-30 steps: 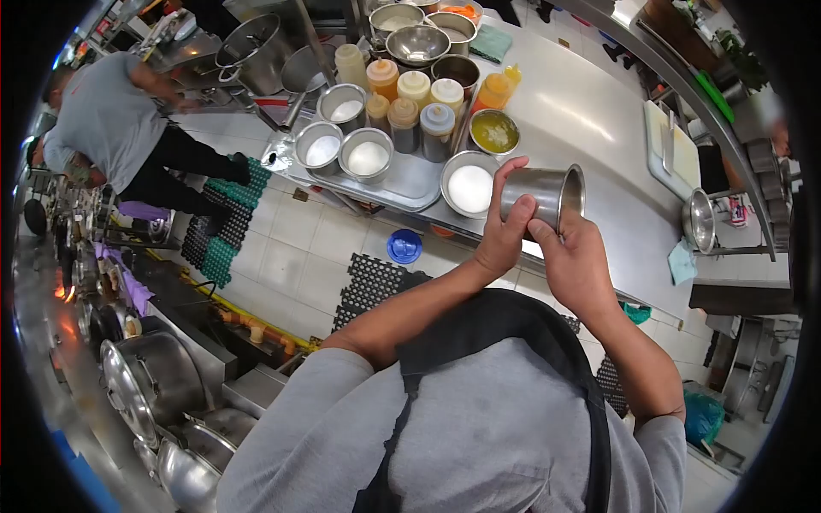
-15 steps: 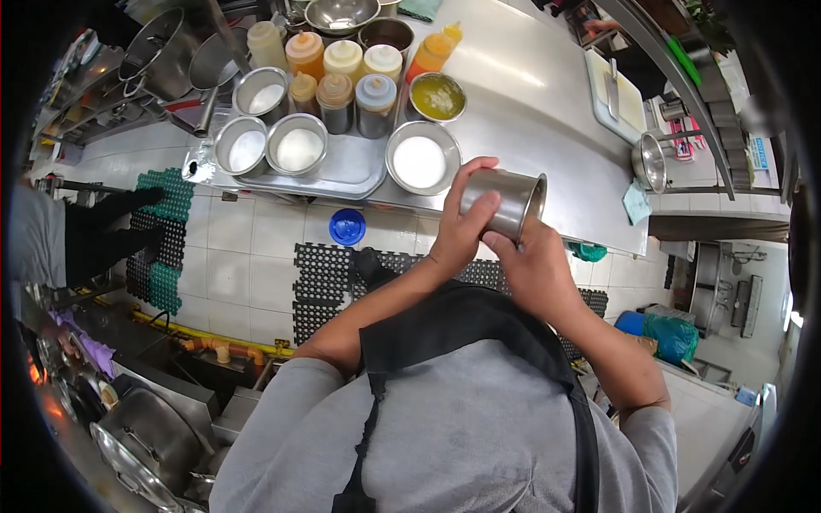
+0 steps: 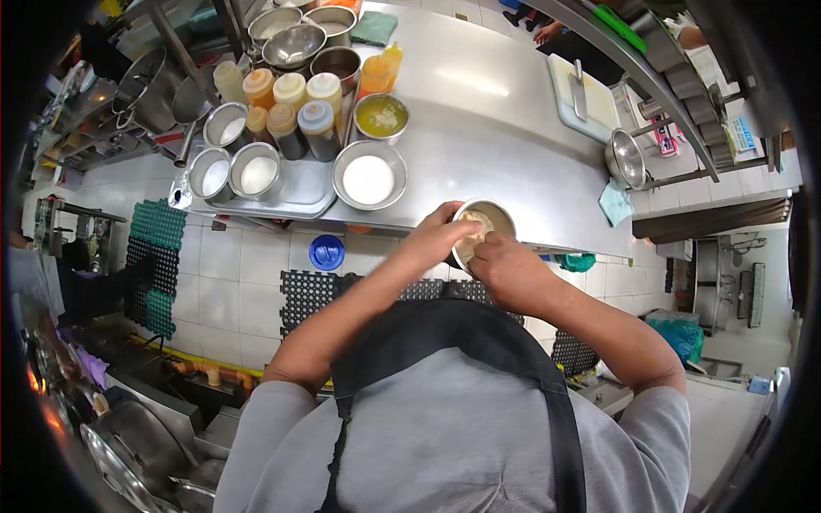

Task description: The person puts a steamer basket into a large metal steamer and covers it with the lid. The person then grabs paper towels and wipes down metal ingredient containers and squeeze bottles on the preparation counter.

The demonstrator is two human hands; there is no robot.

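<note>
A round stainless steel container [image 3: 505, 214] is held in front of my body, at the table's near edge, with its mouth turned up toward me. Inside it lies a pale beige substance [image 3: 476, 229], powdery or lumpy. My left hand [image 3: 434, 241] grips the container's left side, its thumb reaching over the rim. Curled fingers of my right hand [image 3: 511, 272] close on the near right rim; their tips are partly hidden inside. To the left of the container stands a metal bowl of white contents [image 3: 369, 179].
A metal tray [image 3: 295, 208] carries several squeeze bottles [image 3: 317, 128] and small bowls of white contents [image 3: 256, 171]. Behind them are a bowl of yellow liquid [image 3: 380, 116] and stacked metal bowls [image 3: 293, 47]. A knife [image 3: 579, 92] lies on a cutting board [image 3: 560, 73] at the right.
The container has turned from lying sideways to mouth up, showing its beige contents. Both hands moved slightly left with it, and my left thumb now reaches over the rim. The view has shifted.
</note>
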